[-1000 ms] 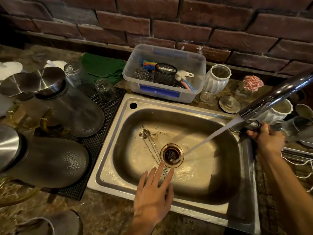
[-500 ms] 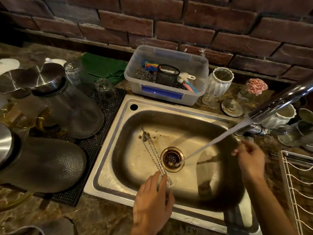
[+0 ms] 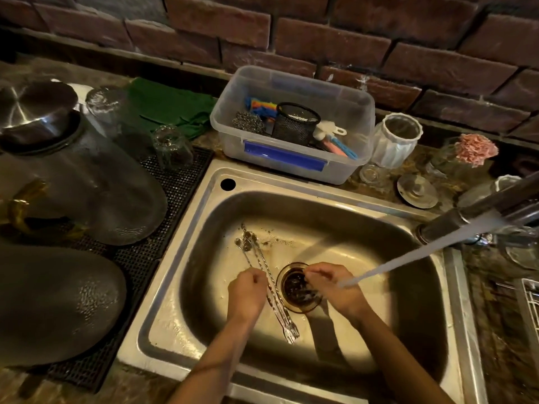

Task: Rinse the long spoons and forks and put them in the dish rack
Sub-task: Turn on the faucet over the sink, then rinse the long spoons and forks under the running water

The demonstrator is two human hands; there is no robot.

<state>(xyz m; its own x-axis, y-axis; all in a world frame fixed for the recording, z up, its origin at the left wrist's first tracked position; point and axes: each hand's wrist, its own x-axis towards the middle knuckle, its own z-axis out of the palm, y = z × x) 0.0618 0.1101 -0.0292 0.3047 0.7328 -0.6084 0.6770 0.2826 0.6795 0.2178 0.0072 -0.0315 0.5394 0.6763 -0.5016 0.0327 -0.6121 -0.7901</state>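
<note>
The long spoons and forks [image 3: 269, 284] are lying diagonally in the sink [image 3: 186, 228], bowls pointing far-left and tines near-right, while the left hand [image 3: 246, 294] is curling its fingers on their handles and the right hand [image 3: 335, 290], fingers bent, is hovering over the drain [image 3: 297, 288].

The sink [image 3: 186, 217] is brushed stainless steel, dull-shiny and wet, with brown grit on its floor. The long spoons and forks [image 3: 264, 275] lying in it are thin polished metal with twisted stems. The faucet [image 3: 455, 220] at right is glossy chrome. Far behind stands a translucent plastic tub [image 3: 344, 167] with a blue handle, holding a black wire-mesh cup [image 3: 294, 123] and a steel-wool scourer [image 3: 248, 122]. Left lie a matt green cloth [image 3: 172, 109], a black rubber mesh mat [image 3: 172, 188] and clear hammered-glass vessels [image 3: 96, 182]. The back wall [image 3: 320, 39] is rough red brick.
</note>
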